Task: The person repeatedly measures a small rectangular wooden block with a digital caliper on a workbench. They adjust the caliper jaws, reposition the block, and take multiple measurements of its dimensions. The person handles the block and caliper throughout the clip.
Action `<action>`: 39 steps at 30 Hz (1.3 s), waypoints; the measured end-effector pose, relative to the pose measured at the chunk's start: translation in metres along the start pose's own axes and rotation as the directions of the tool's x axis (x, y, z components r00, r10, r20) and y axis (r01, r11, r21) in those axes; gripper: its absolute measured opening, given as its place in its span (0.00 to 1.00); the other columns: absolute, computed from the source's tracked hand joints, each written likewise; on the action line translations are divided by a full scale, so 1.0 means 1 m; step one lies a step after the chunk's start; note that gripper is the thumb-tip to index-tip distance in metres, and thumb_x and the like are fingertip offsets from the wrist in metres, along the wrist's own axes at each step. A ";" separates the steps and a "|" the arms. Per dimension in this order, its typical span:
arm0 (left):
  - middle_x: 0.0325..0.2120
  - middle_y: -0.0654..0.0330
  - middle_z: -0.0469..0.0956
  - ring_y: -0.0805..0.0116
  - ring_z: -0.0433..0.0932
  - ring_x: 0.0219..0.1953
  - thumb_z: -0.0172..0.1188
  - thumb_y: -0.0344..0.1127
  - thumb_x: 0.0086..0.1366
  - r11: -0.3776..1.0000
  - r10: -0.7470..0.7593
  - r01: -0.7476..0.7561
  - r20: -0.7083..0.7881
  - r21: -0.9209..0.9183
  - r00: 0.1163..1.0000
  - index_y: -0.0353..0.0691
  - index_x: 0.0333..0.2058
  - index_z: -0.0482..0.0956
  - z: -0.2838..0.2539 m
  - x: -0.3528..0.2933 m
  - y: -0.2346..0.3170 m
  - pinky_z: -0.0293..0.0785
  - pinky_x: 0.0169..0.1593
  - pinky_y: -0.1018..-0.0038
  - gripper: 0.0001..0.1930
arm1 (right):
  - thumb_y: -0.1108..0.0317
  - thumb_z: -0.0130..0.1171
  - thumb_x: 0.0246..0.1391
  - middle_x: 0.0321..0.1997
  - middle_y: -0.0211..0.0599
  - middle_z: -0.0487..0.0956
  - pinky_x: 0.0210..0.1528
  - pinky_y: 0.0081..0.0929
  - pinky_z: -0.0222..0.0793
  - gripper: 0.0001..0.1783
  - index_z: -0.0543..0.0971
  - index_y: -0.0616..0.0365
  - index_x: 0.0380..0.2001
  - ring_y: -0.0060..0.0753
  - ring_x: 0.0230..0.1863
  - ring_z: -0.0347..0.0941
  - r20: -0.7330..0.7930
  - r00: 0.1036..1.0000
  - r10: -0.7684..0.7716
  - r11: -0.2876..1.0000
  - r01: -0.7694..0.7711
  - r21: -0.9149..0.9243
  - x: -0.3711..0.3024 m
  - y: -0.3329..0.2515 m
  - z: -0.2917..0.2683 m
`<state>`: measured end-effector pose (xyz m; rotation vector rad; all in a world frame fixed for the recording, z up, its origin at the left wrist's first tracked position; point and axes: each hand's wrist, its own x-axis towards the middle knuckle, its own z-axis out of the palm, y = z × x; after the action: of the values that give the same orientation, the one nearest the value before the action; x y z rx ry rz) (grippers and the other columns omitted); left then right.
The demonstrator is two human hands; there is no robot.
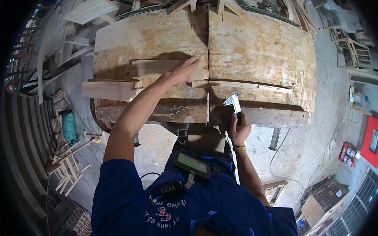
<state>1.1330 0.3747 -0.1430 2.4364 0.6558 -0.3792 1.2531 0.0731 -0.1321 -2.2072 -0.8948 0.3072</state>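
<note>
- Our right hand point(240, 127) is closed round the dark handle of a caliper point(233, 103), its metal jaws pointing up at the table's near edge.
- Our left hand point(185, 69) lies flat, fingers spread, on a board point(157, 68), up and left of the caliper.
- We judge the loose boards point(108, 90) left of that hand overhang the edge; a nudge could tip them off.
- Both hands work over a worn table point(262, 50), split by a central slot.
- Beyond lie stacked chair frames point(68, 172), slats and a concrete floor point(321, 135).
</note>
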 end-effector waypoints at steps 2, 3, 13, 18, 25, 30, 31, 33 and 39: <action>0.62 0.43 0.56 0.49 0.55 0.65 0.66 0.21 0.44 0.999 -0.028 0.030 0.051 -0.046 0.998 0.29 0.62 0.54 -0.002 0.003 0.002 0.55 0.67 0.68 0.45 | 0.62 0.57 0.56 0.30 0.48 0.77 0.33 0.39 0.68 0.14 0.77 0.61 0.40 0.52 0.31 0.74 -0.001 1.000 0.010 1.000 -0.010 -0.006 -0.001 0.002 -0.001; 0.62 0.43 0.56 0.49 0.56 0.64 0.66 0.21 0.44 0.999 0.002 -0.001 0.032 -0.054 0.999 0.29 0.62 0.54 -0.003 0.005 0.004 0.55 0.67 0.69 0.45 | 0.62 0.57 0.56 0.30 0.48 0.77 0.33 0.39 0.69 0.14 0.77 0.61 0.40 0.52 0.31 0.74 0.001 1.000 0.016 1.000 -0.016 -0.017 0.000 0.003 -0.001; 0.60 0.42 0.58 0.51 0.58 0.63 0.66 0.21 0.44 1.000 0.009 -0.008 0.022 -0.022 1.000 0.29 0.62 0.53 -0.002 0.005 0.003 0.57 0.66 0.70 0.45 | 0.63 0.58 0.54 0.31 0.48 0.77 0.34 0.38 0.69 0.14 0.77 0.62 0.40 0.52 0.32 0.75 0.014 1.000 0.020 1.000 -0.020 -0.010 -0.001 0.003 -0.001; 0.61 0.43 0.56 0.51 0.57 0.63 0.67 0.21 0.45 0.999 0.033 -0.033 -0.018 -0.016 0.999 0.29 0.62 0.53 -0.003 -0.002 0.001 0.57 0.66 0.70 0.45 | 0.64 0.58 0.54 0.31 0.48 0.77 0.34 0.38 0.69 0.14 0.77 0.62 0.40 0.52 0.31 0.75 -0.006 1.000 -0.006 1.000 0.006 0.006 0.000 0.001 0.000; 0.62 0.43 0.56 0.50 0.58 0.63 0.66 0.20 0.46 0.998 0.046 -0.048 -0.031 -0.049 0.998 0.30 0.62 0.53 0.003 0.002 -0.004 0.57 0.66 0.68 0.44 | 0.64 0.58 0.54 0.30 0.48 0.77 0.33 0.38 0.69 0.14 0.77 0.62 0.39 0.52 0.31 0.75 -0.021 0.999 -0.027 1.000 0.027 0.013 0.000 0.003 0.001; 0.63 0.42 0.55 0.49 0.58 0.63 0.65 0.18 0.48 0.998 0.060 -0.062 -0.080 -0.020 0.995 0.31 0.62 0.54 0.008 0.002 -0.001 0.58 0.66 0.69 0.43 | 0.63 0.58 0.54 0.30 0.49 0.77 0.33 0.38 0.69 0.14 0.77 0.62 0.39 0.51 0.31 0.75 -0.030 1.000 -0.004 1.000 0.004 0.021 -0.001 0.007 0.001; 0.63 0.42 0.55 0.49 0.58 0.63 0.64 0.18 0.48 0.998 0.063 -0.065 -0.097 -0.017 0.993 0.31 0.63 0.54 0.010 0.001 -0.003 0.58 0.66 0.69 0.43 | 0.63 0.58 0.54 0.30 0.49 0.77 0.33 0.38 0.69 0.14 0.77 0.63 0.39 0.51 0.31 0.75 -0.040 0.999 -0.001 0.999 0.003 0.043 -0.001 0.005 0.002; 0.63 0.42 0.54 0.49 0.58 0.63 0.64 0.17 0.48 0.998 0.065 -0.067 -0.114 -0.015 0.991 0.31 0.63 0.53 0.012 -0.001 -0.007 0.58 0.66 0.68 0.43 | 0.63 0.59 0.54 0.29 0.48 0.77 0.32 0.37 0.68 0.14 0.77 0.63 0.38 0.50 0.30 0.75 -0.002 0.999 0.039 0.997 -0.039 0.072 -0.001 0.003 0.001; 0.63 0.43 0.54 0.50 0.58 0.63 0.65 0.18 0.49 0.921 -0.090 0.044 -0.102 -0.386 0.991 0.32 0.63 0.54 0.013 0.006 -0.005 0.59 0.65 0.67 0.43 | 0.63 0.59 0.55 0.29 0.49 0.77 0.32 0.36 0.68 0.14 0.77 0.63 0.38 0.50 0.30 0.75 -0.091 0.996 -0.007 0.989 0.020 0.146 -0.001 0.009 0.005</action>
<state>1.1339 0.3723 -0.1578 2.0755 0.7861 -0.1168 1.2547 0.0704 -0.1423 -2.0617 -0.8113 0.2569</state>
